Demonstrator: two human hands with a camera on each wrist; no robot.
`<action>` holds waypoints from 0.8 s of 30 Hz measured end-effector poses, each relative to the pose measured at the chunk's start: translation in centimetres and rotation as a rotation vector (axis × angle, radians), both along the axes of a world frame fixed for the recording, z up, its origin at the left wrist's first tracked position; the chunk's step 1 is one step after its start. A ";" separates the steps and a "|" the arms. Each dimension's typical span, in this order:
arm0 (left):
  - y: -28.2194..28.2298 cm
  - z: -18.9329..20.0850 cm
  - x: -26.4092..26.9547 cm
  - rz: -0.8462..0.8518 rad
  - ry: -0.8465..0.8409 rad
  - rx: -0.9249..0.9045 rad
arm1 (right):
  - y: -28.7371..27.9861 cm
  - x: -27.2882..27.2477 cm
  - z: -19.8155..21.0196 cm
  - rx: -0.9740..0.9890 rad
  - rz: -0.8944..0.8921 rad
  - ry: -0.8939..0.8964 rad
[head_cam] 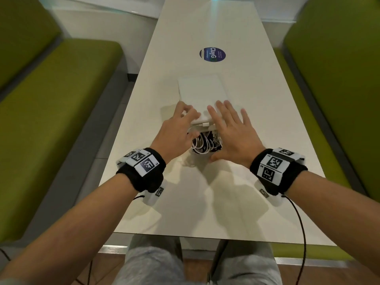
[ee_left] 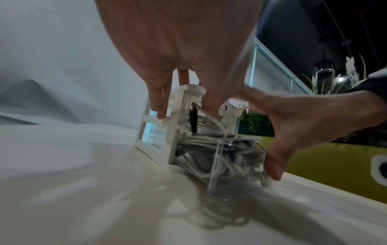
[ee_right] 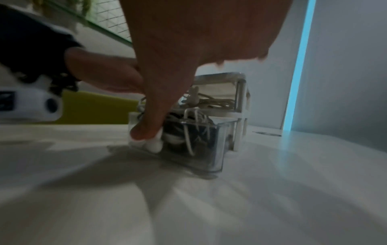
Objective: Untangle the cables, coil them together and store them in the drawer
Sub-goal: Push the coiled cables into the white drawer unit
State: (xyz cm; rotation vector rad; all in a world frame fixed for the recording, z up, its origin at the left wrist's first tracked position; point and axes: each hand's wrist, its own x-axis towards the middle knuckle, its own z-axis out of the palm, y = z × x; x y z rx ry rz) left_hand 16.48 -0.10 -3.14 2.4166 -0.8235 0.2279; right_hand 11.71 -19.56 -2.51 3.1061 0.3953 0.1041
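Cables [head_cam: 202, 141]: thin white and black cords, looped in a loose bundle, are seen lying inside the pulled-out drawer.
Drawer [ee_left: 234, 167]: a clear, hard plastic box with straight walls is drawn partly out of the cabinet's near side, resting on the desk.
Cabinet [head_cam: 203, 90]: a small white rectangular organiser with a smooth flat top and a slatted frame.
Left hand [head_cam: 174, 130]: the grip is loose, fingers bent down; fingertips [ee_left: 159, 114] are laid on the cabinet's frame and on the cords beside it.
Right hand [head_cam: 232, 130]: the grip is spread flat over the cabinet's near edge; its thumb [ee_right: 148, 127] is pressed against the drawer's front.
Desk [head_cam: 205, 33]: a glossy white slab carries the cabinet.
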 end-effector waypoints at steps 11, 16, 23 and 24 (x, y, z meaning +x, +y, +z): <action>3.2 1.5 0.4 -0.035 0.406 -0.233 | 1.0 0.2 0.1 0.223 -0.042 0.087; 5.0 2.5 1.0 0.170 0.555 -0.091 | 1.5 -0.4 0.3 0.257 -0.045 0.079; 2.4 1.7 -1.2 0.139 0.372 -0.013 | 2.5 -1.5 0.1 0.261 -0.007 0.037; 2.1 1.6 -1.3 0.152 0.315 0.030 | 2.5 -1.5 -0.1 0.258 0.012 0.019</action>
